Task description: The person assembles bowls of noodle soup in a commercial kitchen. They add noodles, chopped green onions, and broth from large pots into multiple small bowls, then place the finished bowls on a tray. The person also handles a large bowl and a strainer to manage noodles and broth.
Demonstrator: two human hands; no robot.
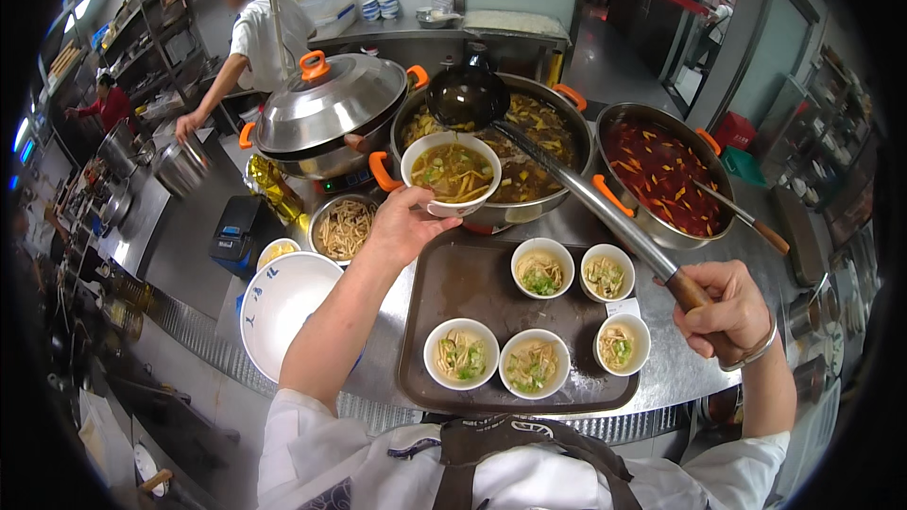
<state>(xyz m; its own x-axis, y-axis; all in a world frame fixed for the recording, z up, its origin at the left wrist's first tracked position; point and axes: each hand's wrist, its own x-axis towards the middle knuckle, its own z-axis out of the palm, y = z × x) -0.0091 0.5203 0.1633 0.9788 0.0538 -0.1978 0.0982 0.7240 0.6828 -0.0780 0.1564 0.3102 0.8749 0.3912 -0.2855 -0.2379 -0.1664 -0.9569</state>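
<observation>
My left hand (411, 224) grips a small white bowl (451, 207) by its side; brown broth with strips and chopped scallion fills it. In my right hand (726, 312) is the wooden handle of a large metal ladle (592, 195). Its dark bowl is raised just behind the held bowl, above a wide steel pot (577, 191) of brown soup. Below my hands lies a brown tray (453, 290). On it stand several small white bowls, among them a front-left bowl (460, 354) and a back bowl (542, 268), holding pale strips and chopped scallion.
A pot of red broth (659, 173) with its own ladle stands at right. At left are a lidded pot (340, 106), a bowl of shredded strips (343, 227), a large white bowl (290, 312) and a black device (241, 234). Beyond, a co-worker (266, 35) handles a metal pot (183, 166).
</observation>
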